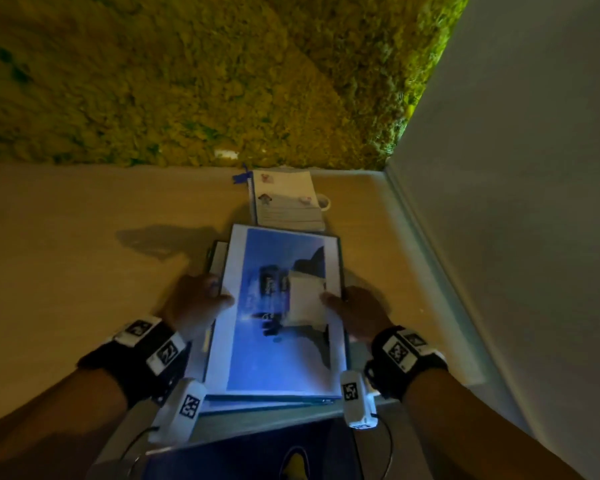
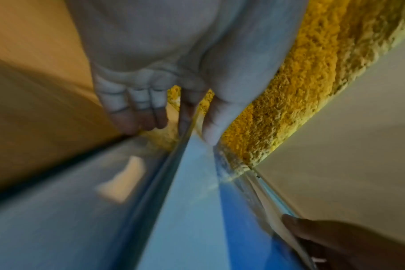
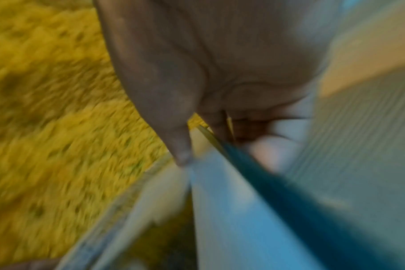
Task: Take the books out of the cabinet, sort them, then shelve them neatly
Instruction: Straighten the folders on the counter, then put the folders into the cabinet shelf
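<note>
Gripping a large blue-covered book (image 1: 278,306) by its two long edges, the left hand (image 1: 194,303) and the right hand (image 1: 361,315) carry it flat between them, thumbs laid over the cover and fingers curled underneath, which reads as a hold chosen to keep a wide, thin volume level and square while it goes onto the stack. In the left wrist view the left thumb (image 2: 214,126) lies on the cover while the other fingers (image 2: 136,113) curl down past the edge; the right wrist view is badly smeared, but the right thumb (image 3: 173,138) appears to press the cover in the same way. Directly under the hands lies at least one more flat book (image 1: 219,258), its dark edge peeking out on the left-hand side, so the held book is probably being lined up on top of it by size. A pale slip or label (image 1: 305,301) sits on the cover beside the right thumb (whether it is stuck down or loose cannot be told), and it could slide if the book tilts. Just beyond the fingertips rests a smaller pale book (image 1: 286,200) with a blue ribbon (image 1: 241,176), and past that a mossy green wall (image 1: 187,81) closes off the counter (image 1: 66,237). Close outside the right hand, a white wall panel (image 1: 516,202) leaves little room for that elbow, while the space outside the left hand is open counter.
</note>
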A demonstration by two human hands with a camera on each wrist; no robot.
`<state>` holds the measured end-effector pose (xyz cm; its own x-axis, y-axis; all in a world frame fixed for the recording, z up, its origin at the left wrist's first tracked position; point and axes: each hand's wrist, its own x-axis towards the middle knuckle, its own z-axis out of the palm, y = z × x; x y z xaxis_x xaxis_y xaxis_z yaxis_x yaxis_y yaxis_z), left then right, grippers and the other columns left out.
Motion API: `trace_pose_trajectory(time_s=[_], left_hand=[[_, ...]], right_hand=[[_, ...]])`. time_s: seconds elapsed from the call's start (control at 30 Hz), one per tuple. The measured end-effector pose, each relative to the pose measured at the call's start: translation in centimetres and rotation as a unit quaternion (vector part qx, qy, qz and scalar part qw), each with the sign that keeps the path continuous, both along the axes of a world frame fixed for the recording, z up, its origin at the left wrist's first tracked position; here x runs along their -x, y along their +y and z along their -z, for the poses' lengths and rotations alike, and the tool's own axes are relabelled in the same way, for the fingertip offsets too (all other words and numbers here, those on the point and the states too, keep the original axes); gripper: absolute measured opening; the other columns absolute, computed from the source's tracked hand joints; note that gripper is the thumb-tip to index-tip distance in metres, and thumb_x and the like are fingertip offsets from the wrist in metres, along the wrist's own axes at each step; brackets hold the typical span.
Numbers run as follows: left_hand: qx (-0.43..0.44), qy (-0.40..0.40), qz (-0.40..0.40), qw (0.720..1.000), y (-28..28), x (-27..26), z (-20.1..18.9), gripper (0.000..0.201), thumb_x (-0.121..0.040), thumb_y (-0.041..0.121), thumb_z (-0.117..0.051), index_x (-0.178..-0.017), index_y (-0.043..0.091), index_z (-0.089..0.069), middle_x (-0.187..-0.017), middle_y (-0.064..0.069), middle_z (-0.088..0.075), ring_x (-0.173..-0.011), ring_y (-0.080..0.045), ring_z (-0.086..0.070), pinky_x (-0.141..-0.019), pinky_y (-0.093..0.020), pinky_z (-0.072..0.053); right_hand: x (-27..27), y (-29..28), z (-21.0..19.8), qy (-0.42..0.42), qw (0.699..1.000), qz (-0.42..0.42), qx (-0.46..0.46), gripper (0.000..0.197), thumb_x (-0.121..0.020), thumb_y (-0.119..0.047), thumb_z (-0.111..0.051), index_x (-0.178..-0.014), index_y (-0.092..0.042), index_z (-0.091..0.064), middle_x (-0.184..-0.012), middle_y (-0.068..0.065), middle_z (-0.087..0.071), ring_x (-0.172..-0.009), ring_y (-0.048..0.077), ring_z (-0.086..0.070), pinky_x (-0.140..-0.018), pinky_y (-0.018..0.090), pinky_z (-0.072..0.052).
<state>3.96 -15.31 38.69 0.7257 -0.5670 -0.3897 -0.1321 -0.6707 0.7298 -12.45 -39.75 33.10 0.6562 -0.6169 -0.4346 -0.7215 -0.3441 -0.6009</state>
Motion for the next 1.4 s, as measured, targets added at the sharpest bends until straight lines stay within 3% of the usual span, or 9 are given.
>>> trace_pose_trajectory(time_s=[0.1, 0.27, 0.37, 0.5, 0.63, 0.93, 1.03, 1.17, 1.4], left_hand=[[-0.044, -0.012, 0.001, 0.999, 2.4, 0.2, 1.5, 0.051, -0.093, 0.04, -0.064, -0.131, 0.007, -0.054, -0.113, -0.026, -0.063, -0.084, -0.035, -0.062, -0.065, -0.031, -0.036], [-0.016, 0.065, -0.064, 0.996, 2.7, -1.4, 2.2, 0.084, -0.087, 0.045, -0.071, -0.151, 0.006, -0.033, -0.131, -0.033, -0.056, -0.115, -0.048, -0.058, -0.087, -0.051, -0.051], [0.007, 0.125, -0.098, 0.987, 3.9, -2.0, 3.0, 0.06, -0.084, 0.031, -0.076, -0.135, 0.006, -0.056, -0.134, -0.026, -0.059, -0.118, -0.046, -0.058, -0.102, -0.054, -0.049], [0.063, 0.159, -0.056, 0.984, 5.0, -1.4, 2.5, 0.011, -0.096, 0.013, -0.061, -0.106, 0.013, -0.065, -0.107, -0.005, -0.067, -0.104, -0.028, -0.061, -0.079, -0.036, -0.046], [0.29, 0.202, -0.133, 0.926, 5.6, 0.2, -0.1, 0.031, -0.096, -0.007, -0.052, -0.088, 0.021, -0.062, -0.077, 0.008, -0.072, -0.09, -0.021, -0.059, -0.074, -0.027, -0.042], [0.419, -0.025, -0.121, 0.9, 7.8, 0.5, -2.0, 0.026, -0.099, 0.005, -0.053, -0.122, 0.015, -0.052, -0.106, 0.002, -0.061, -0.08, 0.003, -0.057, -0.071, -0.005, -0.043], [0.374, 0.007, -0.121, 0.919, 8.5, 1.9, 0.7, 0.04, -0.084, 0.037, -0.061, -0.123, 0.028, -0.054, -0.127, -0.001, -0.063, -0.11, -0.019, -0.06, -0.096, -0.031, -0.049], [0.329, 0.002, -0.143, 0.934, 9.2, 3.8, 3.1, 0.029, -0.074, 0.058, -0.054, -0.102, 0.052, -0.057, -0.123, 0.008, -0.063, -0.113, -0.024, -0.058, -0.096, -0.045, -0.045], [0.266, -0.017, -0.155, 0.951, 9.2, 11.2, 5.1, 0.057, -0.102, 0.031, -0.052, -0.152, 0.013, -0.031, -0.149, 0.0, -0.041, -0.136, -0.021, -0.04, -0.094, -0.027, -0.031]], right_hand=[[-0.8, 2.7, 0.6, 0.083, 0.994, -0.04, 0.066, 0.049, -0.096, -0.058, -0.054, -0.096, -0.01, -0.065, -0.085, 0.003, -0.06, -0.088, 0.03, -0.062, -0.069, 0.03, -0.04], [-0.6, 6.1, 2.2, 0.094, 0.993, 0.004, 0.068, 0.085, -0.06, -0.077, -0.056, -0.123, -0.021, -0.061, -0.116, 0.012, -0.064, -0.096, 0.032, -0.066, -0.083, 0.039, -0.058], [0.4, 7.0, 2.8, 0.065, 0.995, 0.029, 0.067, 0.079, -0.06, -0.076, -0.061, -0.119, -0.025, -0.062, -0.11, 0.008, -0.066, -0.088, 0.027, -0.067, -0.07, 0.032, -0.056], [1.1, 7.5, 2.1, -0.004, 0.998, 0.064, 0.0, 0.062, -0.062, -0.063, -0.075, -0.102, -0.015, -0.07, -0.099, 0.008, -0.072, -0.084, 0.025, -0.068, -0.06, 0.031, -0.051], [0.9, 9.0, -2.0, -0.151, 0.975, 0.135, -0.09, 0.021, -0.072, -0.035, -0.085, -0.072, -0.02, -0.07, -0.074, 0.001, -0.064, -0.072, 0.022, -0.056, -0.064, 0.038, -0.044], [0.9, 12.8, -9.0, -0.408, 0.907, 0.077, -0.068, 0.028, -0.097, -0.009, -0.063, -0.125, -0.008, -0.056, -0.115, 0.023, -0.068, -0.106, 0.041, -0.066, -0.092, 0.055, -0.056], [1.8, 13.3, -5.3, -0.411, 0.899, 0.098, -0.114, 0.039, -0.093, -0.009, -0.063, -0.13, -0.005, -0.053, -0.123, 0.031, -0.064, -0.114, 0.053, -0.059, -0.099, 0.072, -0.045], [3.2, 14.1, -2.2, -0.384, 0.905, 0.102, -0.154, 0.04, -0.093, -0.006, -0.06, -0.132, -0.008, -0.055, -0.126, 0.023, -0.068, -0.12, 0.045, -0.062, -0.106, 0.063, -0.047], [11.2, 15.0, -0.2, -0.344, 0.918, 0.121, -0.155, 0.023, -0.09, -0.018, -0.064, -0.11, -0.007, -0.058, -0.1, 0.017, -0.072, -0.089, 0.032, -0.067, -0.082, 0.045, -0.057]])
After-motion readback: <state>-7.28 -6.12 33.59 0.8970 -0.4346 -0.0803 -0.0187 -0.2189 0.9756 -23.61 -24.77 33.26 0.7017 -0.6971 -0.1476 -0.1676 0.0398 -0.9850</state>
